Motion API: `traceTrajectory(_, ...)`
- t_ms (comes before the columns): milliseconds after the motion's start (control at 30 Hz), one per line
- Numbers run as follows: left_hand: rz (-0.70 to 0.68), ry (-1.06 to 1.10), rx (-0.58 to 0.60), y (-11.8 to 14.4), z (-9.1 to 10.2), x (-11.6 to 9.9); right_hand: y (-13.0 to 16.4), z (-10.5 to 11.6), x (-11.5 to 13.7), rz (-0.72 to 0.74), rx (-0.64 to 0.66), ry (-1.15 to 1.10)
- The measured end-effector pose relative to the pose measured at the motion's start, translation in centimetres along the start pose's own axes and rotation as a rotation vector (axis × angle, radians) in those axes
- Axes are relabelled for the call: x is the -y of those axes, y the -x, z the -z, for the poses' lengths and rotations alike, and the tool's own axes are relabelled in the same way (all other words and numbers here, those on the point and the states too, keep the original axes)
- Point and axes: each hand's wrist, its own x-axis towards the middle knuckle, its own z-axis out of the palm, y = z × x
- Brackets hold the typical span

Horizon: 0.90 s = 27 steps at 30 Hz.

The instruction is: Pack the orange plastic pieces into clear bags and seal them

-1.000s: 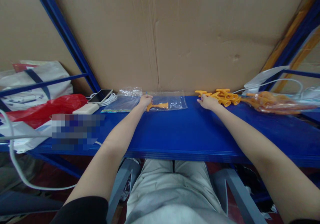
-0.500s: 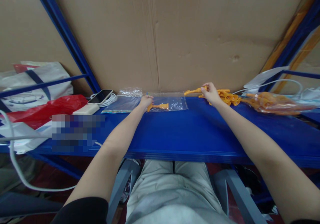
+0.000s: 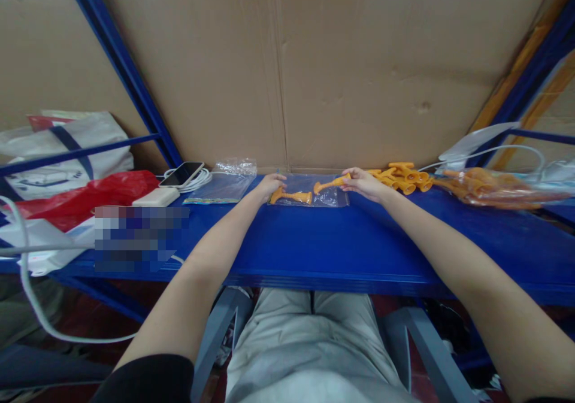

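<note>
- My left hand (image 3: 271,184) pinned the clear bag (image 3: 309,189) at its mouth; one orange peg (image 3: 291,197) already lay inside.
- My right hand (image 3: 363,182) pinched a second orange peg (image 3: 330,184) by its stem, over the bag.
- Judged light, rigid plastic; the bag's film looked slippery.
- Beyond my right hand: peg pile (image 3: 402,177).

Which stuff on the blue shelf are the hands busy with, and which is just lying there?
Busy with: left hand on clear bag; right hand holding orange piece; orange pile.
Lying about: phone, red bag, white charger.
</note>
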Motion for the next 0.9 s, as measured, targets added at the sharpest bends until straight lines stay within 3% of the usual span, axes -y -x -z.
traceTrajectory(200,0.002,-0.019,0.105,1.0,-0.7,-0.3,0.1,-2.2,-0.5,-0.120,0.004,-0.177)
traceTrajectory(333,-0.014,-0.019,0.106,1.1,-0.7,-0.4,0.5,-2.9,-0.5,-0.150,0.048,-0.141)
traceTrajectory(567,-0.041,0.029,0.094,1.1,-1.3,-0.3,0.7,-1.8,-0.4,-0.124,0.162,0.005)
traceTrajectory(700,-0.061,0.037,0.059,1.0,-1.8,0.0,0.9,-0.8,-0.2,-0.207,0.277,0.088)
traceTrajectory(900,-0.061,0.026,0.006,0.9,-2.1,0.2,1.6,-0.9,0.2,-0.246,0.267,0.051)
